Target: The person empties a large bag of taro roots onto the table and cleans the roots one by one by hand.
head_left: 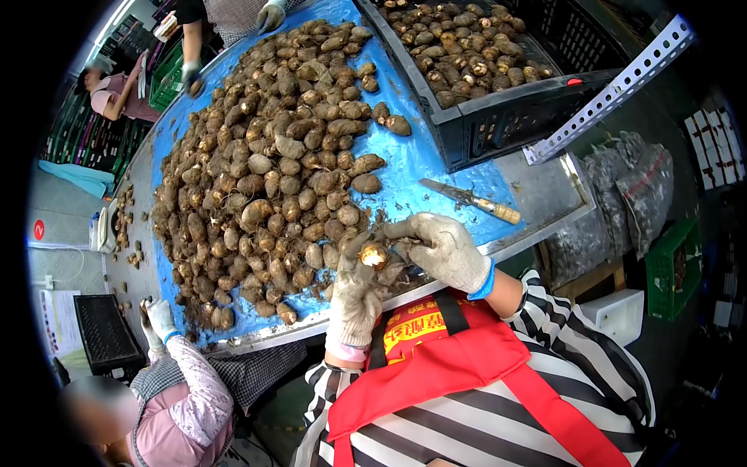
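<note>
A small brown taro (373, 254) with a pale cut end facing up is gripped in my left hand (355, 300), which wears a dirty white knit glove. My right hand (445, 247), gloved the same way with a blue cuff, is closed right beside the taro. Its fingertips point at the taro, and whatever they pinch is too small or hidden to name. Both hands are at the near edge of a large taro heap (257, 171) on a blue plastic sheet (389, 156). A knife (471, 200) with a wooden handle lies on the sheet beyond my right hand.
A black crate (513, 117) of taros stands at the far right beside a perforated metal post (615, 89). Co-workers' gloved hands are at the left (161, 317) and far side (271, 15). Bulging bags (622, 187) and a green crate (674, 268) stand right of the table.
</note>
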A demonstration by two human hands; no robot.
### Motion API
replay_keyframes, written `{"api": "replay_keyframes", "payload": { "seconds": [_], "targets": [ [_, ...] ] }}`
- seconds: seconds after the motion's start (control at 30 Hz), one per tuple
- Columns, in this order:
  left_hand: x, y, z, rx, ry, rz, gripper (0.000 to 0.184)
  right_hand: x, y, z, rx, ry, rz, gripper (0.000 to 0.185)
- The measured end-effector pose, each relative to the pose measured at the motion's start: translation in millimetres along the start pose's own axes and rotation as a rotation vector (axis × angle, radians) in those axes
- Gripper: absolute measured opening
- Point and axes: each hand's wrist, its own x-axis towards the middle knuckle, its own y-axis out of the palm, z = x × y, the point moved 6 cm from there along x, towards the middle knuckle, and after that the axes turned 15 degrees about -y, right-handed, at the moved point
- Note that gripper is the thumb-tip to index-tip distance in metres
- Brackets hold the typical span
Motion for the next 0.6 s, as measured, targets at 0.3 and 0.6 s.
{"api": "replay_keyframes", "payload": {
  "seconds": [0.3,0.6],
  "targets": [
    [4,-9,-3,0.03,0.059,-0.051,0.064,-5,4,12,-0.088,-0.047,-0.042,0.028],
    [-7,2,-17,0.611,0.211,-0.365,0.057,-14,24,-8,0.029,0.211,-0.077,0.021]
  ]
}}
